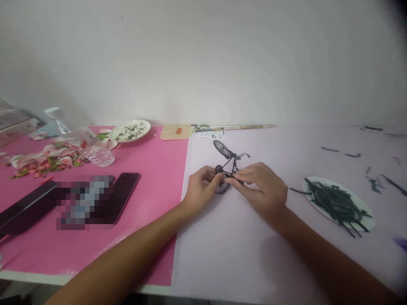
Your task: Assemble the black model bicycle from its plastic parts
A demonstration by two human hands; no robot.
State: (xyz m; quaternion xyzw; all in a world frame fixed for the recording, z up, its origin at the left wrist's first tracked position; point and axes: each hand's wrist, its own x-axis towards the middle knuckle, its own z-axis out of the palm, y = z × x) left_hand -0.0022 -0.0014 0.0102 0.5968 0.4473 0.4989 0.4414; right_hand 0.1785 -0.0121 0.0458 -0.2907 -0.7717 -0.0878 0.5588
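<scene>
Where hands (201, 188) (267, 186) hold model bicycle (235, 160), dark piece (239, 182) partly hidden.

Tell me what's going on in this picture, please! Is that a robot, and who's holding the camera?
There's no robot here. These are a person's own bare hands. Nobody holds the camera: it's worn on that person's head, looking forward and down.

The left hand grips a miniature bicycle near one wheel. The right hand pinches a small dark piece against it; I can't tell what part that is.

To the right, a white plate holds a pile of dark strips. To the left lie a black phone, a clear bottle and pink petals.
</scene>
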